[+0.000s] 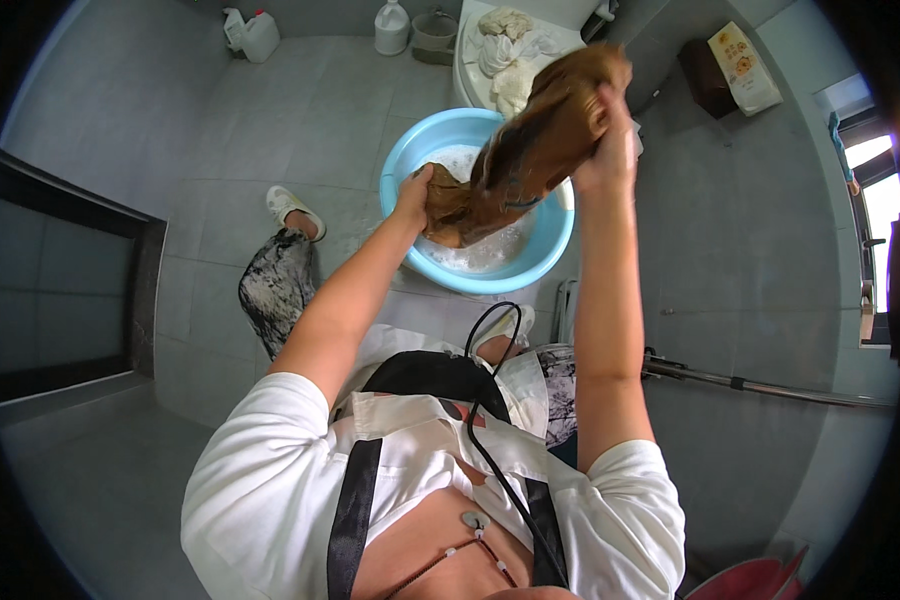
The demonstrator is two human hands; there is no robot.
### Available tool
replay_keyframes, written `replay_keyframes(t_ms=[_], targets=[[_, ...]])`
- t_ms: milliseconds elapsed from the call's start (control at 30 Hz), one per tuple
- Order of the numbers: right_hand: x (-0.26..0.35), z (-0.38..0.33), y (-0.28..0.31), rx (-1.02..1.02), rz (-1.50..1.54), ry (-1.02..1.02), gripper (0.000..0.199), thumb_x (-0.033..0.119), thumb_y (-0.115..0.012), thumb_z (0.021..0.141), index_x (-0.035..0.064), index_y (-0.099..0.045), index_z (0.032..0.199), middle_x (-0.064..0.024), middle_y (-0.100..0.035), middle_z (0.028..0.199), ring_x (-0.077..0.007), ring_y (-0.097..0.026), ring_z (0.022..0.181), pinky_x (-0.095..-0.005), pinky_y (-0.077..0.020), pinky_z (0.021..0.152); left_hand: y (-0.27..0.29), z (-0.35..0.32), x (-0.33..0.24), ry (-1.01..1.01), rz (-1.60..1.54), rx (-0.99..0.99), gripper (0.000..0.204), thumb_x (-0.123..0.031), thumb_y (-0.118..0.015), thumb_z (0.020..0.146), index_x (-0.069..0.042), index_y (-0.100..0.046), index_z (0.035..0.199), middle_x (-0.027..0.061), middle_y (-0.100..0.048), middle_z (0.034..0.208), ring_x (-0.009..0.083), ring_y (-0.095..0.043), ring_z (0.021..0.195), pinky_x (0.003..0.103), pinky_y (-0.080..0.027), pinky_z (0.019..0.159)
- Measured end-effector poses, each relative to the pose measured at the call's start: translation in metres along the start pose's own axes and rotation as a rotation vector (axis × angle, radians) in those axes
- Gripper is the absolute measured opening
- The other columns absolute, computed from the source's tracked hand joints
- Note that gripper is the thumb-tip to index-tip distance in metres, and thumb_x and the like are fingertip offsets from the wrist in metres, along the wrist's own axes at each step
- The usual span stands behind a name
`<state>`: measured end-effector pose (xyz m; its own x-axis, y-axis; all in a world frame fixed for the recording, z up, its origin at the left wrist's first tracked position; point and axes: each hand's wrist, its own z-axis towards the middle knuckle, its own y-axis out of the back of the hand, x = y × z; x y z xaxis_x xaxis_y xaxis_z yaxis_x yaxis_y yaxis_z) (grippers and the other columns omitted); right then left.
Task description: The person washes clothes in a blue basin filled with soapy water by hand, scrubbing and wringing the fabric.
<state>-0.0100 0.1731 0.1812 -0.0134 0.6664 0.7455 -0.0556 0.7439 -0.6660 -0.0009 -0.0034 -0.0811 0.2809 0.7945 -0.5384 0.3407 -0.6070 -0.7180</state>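
Both hands clamped on the wet brown garment (530, 150): left hand (413, 190) grips its lower end at centre frame, right hand (607, 150) clutches the upper end, raised right of centre. Under it, the light-blue basin (410, 150) of sudsy water on grey floor tiles (300, 110).

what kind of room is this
Most likely a home bathroom or wash area: grey tiled floor, a blue basin of soapy water under the wet brown cloth, and detergent jugs by the wall.
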Motion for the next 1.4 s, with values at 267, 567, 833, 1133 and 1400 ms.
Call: replay_keyframes(t_ms=[267,567,833,1133,1400], targets=[[-0.102,-0.010,0.128,-0.248,-0.599,-0.226,0.032,0.020,-0.054,0.080,0.0008,-0.051,0.105,-0.0108,-0.057,0.100,-0.0224,-0.053,0.094,-0.0330,-0.0423,0.079,-0.027,-0.014,-0.008,-0.090,0.225,-0.479,0.044,-0.032,-0.047,0.088,-0.006,-0.039,0.122,0.0123,-0.046,0.118,0.0237,-0.048,0.103,0.039,-0.041,0.086],[-0.172,-0.030,0.129,0.157,-1.770,-0.341,0.092,0.021,-0.069,0.066,0.0227,-0.009,0.136,-0.0308,-0.013,0.135,-0.0435,-0.039,0.113,-0.0414,-0.0369,0.092,-0.016,-0.004,0.036,-0.057,0.812,-0.527,0.067,-0.013,-0.061,0.074,-0.001,-0.023,0.128,0.0205,-0.032,0.128,0.0321,-0.037,0.115,0.037,-0.034,0.093],[-0.225,-0.003,0.186,0.196,-1.681,-0.573,0.051,0.015,-0.056,0.072,0.0057,-0.040,0.120,-0.0247,-0.046,0.117,-0.0371,-0.047,0.107,-0.0401,-0.0381,0.090,-0.004,0.016,0.055,-0.165,1.208,-0.554,0.053,-0.040,-0.050,0.078,0.007,-0.051,0.104,0.0264,-0.055,0.101,0.0367,-0.053,0.097,0.040,-0.041,0.083],[-0.193,0.008,0.193,0.268,-1.782,-0.365,0.044,0.014,-0.049,0.076,0.0056,-0.043,0.119,-0.0182,-0.052,0.111,-0.0348,-0.050,0.102,-0.0416,-0.0404,0.086,-0.055,-0.017,0.004,-0.436,1.081,-0.421,0.046,-0.044,-0.050,0.080,0.001,-0.055,0.086,0.0167,-0.060,0.082,0.0298,-0.059,0.076,0.038,-0.042,0.069],[-0.106,-0.026,0.141,0.404,-1.996,-0.133,0.089,0.028,-0.072,0.062,0.0161,-0.020,0.134,-0.0128,-0.029,0.135,-0.0330,-0.028,0.124,-0.0418,-0.0330,0.095,-0.125,-0.059,-0.051,-0.196,0.013,-0.017,0.025,-0.029,-0.054,0.084,-0.005,-0.053,0.084,0.0023,-0.053,0.077,0.0130,-0.051,0.069,0.029,-0.044,0.063]])
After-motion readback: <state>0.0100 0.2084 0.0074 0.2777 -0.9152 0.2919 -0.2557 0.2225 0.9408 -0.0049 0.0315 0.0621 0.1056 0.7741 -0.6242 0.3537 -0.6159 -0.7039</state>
